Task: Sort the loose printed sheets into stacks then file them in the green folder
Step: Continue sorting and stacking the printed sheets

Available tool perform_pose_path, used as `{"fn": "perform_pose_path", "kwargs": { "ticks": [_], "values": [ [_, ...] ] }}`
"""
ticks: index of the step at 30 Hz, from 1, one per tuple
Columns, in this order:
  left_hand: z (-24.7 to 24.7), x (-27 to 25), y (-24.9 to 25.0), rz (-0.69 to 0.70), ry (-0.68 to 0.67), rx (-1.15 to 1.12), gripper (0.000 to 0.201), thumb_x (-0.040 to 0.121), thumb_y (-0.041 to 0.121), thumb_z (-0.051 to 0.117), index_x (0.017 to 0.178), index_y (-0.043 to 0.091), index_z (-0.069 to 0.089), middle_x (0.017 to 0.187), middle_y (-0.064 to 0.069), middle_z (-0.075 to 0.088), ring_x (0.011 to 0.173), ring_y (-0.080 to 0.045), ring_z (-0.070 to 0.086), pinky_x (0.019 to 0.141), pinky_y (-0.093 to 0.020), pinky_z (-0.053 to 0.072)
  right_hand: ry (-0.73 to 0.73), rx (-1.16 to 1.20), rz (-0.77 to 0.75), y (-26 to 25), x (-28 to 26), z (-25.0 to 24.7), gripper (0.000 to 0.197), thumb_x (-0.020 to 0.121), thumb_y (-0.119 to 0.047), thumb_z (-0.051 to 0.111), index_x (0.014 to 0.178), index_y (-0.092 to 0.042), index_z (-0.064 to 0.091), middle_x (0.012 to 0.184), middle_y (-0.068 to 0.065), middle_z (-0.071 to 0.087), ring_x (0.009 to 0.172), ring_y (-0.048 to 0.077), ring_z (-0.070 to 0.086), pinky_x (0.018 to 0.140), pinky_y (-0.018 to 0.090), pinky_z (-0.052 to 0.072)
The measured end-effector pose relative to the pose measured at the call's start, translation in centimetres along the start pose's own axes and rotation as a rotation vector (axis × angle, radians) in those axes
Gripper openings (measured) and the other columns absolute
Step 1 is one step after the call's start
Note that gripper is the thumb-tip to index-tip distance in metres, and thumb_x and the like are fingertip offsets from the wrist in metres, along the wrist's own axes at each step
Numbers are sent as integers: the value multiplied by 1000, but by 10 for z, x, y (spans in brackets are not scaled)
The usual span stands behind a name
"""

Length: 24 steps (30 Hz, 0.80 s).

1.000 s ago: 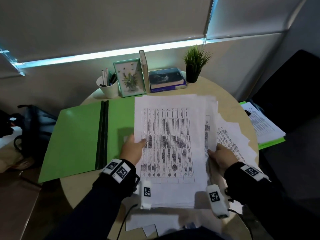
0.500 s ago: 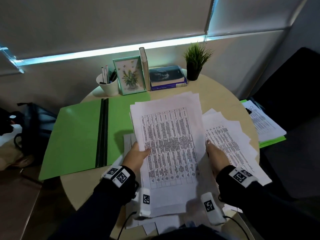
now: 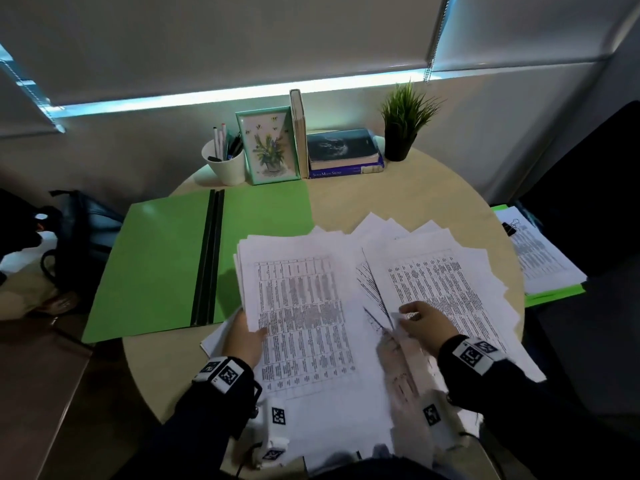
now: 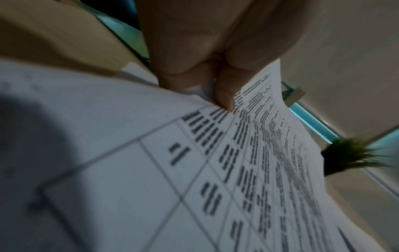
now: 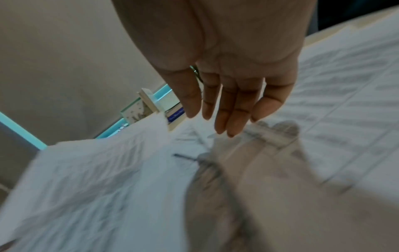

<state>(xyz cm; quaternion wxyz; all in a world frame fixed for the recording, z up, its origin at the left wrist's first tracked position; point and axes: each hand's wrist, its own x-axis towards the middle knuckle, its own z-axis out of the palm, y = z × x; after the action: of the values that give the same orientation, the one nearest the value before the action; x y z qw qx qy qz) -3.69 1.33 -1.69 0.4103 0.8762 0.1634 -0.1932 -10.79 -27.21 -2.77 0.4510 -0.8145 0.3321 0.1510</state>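
The left hand (image 3: pixel 244 336) grips a held bundle of printed sheets (image 3: pixel 301 313) by its left edge. In the left wrist view, the thumb (image 4: pixel 224 95) lies on the printed face with the other fingers curled beneath, so the pinch is firm. The bundle is lifted at a slant above the round table (image 3: pixel 363 195), its top page showing a dense table of text.

The right hand (image 3: pixel 424 325) is flat and relaxed, fingers straight and close together. In the right wrist view the fingertips (image 5: pixel 224 126) hover over or just touch paper; contact cannot be told through the blur. It holds nothing.

Beneath and beyond the right hand, on the right side of the table, lies a fanned pile of sheets (image 3: pixel 446 282), its corners splayed unevenly. More loose pages spill over the near edge.

To the left, the green folder (image 3: pixel 156 265) lies open and flat, its black spine clip running near to far. No sheet is filed inside it, though the held bundle overlaps its right flap.

Judged from this, the sorting step is in hand: one stack is gathered, the other not yet squared. The next move likely calls for the right hand to collect and align the fanned pile, keeping the left pinch steady so pages do not slide apart.

At the far edge stand a pen cup (image 3: pixel 225 164), a framed picture (image 3: pixel 268 147), books (image 3: pixel 343 150) and a small plant (image 3: pixel 401 126).
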Motion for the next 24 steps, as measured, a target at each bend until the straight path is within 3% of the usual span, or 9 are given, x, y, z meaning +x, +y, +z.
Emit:
{"fn": "perform_pose_path", "kwargs": {
  "ticks": [3, 6, 8, 11, 14, 17, 20, 24],
  "values": [
    [-11, 5, -20, -59, 19, 59, 40, 92, 10, 55, 131, 8, 46, 135, -12, 54, 122, -31, 51, 105, -39, 36, 118, -77, 88, 24, 15, -34, 26, 84, -23, 64, 109, -18, 57, 95, 9, 67, 69, 22, 60, 57, 23, 44],
    [-14, 10, -38, -101, 6, 113, 43, 92, 13, 54, 134, 14, 42, 135, -10, 55, 119, -31, 54, 104, -38, 39, 288, -217, 173, 48, 31, -65, 47, 75, -29, 72, 117, -14, 57, 107, 17, 67, 91, 30, 64, 80, 33, 51],
    [-13, 9, -45, -117, 14, 123, 47, 92, 11, 54, 136, 16, 39, 136, -10, 54, 118, -31, 55, 104, -41, 40, 360, -322, 240, 59, 36, -79, 66, 69, -42, 76, 124, -15, 52, 118, 20, 59, 109, 34, 56, 93, 39, 46],
    [-8, 7, -50, -136, 54, 114, 49, 91, 9, 54, 137, 19, 39, 134, -10, 56, 116, -32, 56, 104, -43, 41, 362, -445, 303, 73, 40, -88, 86, 62, -53, 78, 131, -15, 43, 130, 21, 47, 119, 36, 46, 99, 42, 38],
    [-4, 4, -50, -129, 71, 119, 48, 92, 8, 52, 137, 19, 39, 134, -11, 56, 115, -33, 57, 101, -42, 41, 323, -414, 316, 80, 47, -91, 91, 58, -47, 83, 130, -13, 42, 128, 22, 49, 117, 37, 48, 97, 44, 41],
    [-4, 3, -50, -130, 76, 125, 46, 92, 7, 52, 137, 13, 41, 135, -13, 55, 118, -34, 55, 102, -42, 39, 240, -288, 321, 76, 53, -94, 81, 68, -30, 80, 133, -9, 36, 126, 22, 54, 115, 39, 53, 96, 42, 45],
    [-3, 2, -51, -136, 101, 120, 44, 93, 8, 51, 136, 14, 42, 134, -12, 55, 117, -33, 55, 102, -41, 39, 257, -319, 230, 72, 57, -96, 44, 83, -19, 64, 121, -4, 50, 118, 24, 60, 108, 37, 58, 91, 39, 46],
    [-3, 0, -54, -159, 183, 73, 40, 93, 6, 49, 132, 16, 45, 129, -13, 58, 110, -33, 58, 96, -37, 42, 182, -460, 152, 55, 57, -103, 24, 91, -16, 50, 110, -4, 58, 123, 22, 57, 114, 34, 55, 93, 36, 43]
  ]
}}
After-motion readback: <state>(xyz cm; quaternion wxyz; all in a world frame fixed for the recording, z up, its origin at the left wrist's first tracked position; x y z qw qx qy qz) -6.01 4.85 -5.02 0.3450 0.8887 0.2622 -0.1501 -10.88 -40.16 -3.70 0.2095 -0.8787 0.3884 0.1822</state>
